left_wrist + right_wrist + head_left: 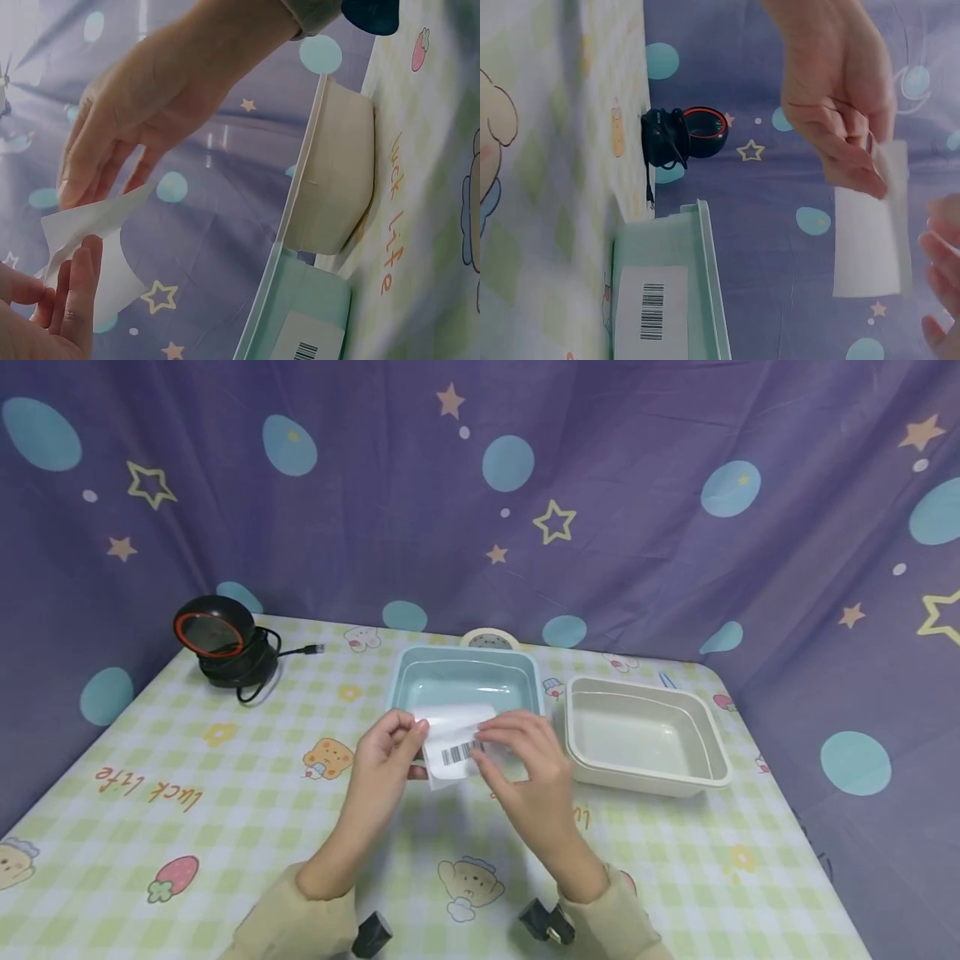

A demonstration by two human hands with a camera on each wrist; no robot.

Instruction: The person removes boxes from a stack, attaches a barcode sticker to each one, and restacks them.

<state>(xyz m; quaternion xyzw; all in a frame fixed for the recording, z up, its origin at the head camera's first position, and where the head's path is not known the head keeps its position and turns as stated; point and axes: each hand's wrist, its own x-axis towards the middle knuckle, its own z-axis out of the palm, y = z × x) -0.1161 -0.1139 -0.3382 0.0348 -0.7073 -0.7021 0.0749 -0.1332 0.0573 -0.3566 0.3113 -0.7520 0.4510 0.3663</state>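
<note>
In front of the light blue bin [467, 653], my left hand [384, 752] pinches a white folded paper [450, 739] between thumb and fingers. A printed barcode faces up on the paper in the head view; its back looks blank in the right wrist view [866, 247]. My right hand [528, 760] hovers at the paper's right edge with loosely bent fingers. The right wrist view shows a small gap between those fingertips [934, 247] and the paper. A white barcode label [652, 311] sits on the bin's near wall.
An off-white bin [637, 777] stands right of the blue one. At the back left is a round black device [217, 635] with an orange ring and a USB cable [300, 650]. A checkered cloth [270, 827] covers the table; a purple curtain [375, 527] hangs behind.
</note>
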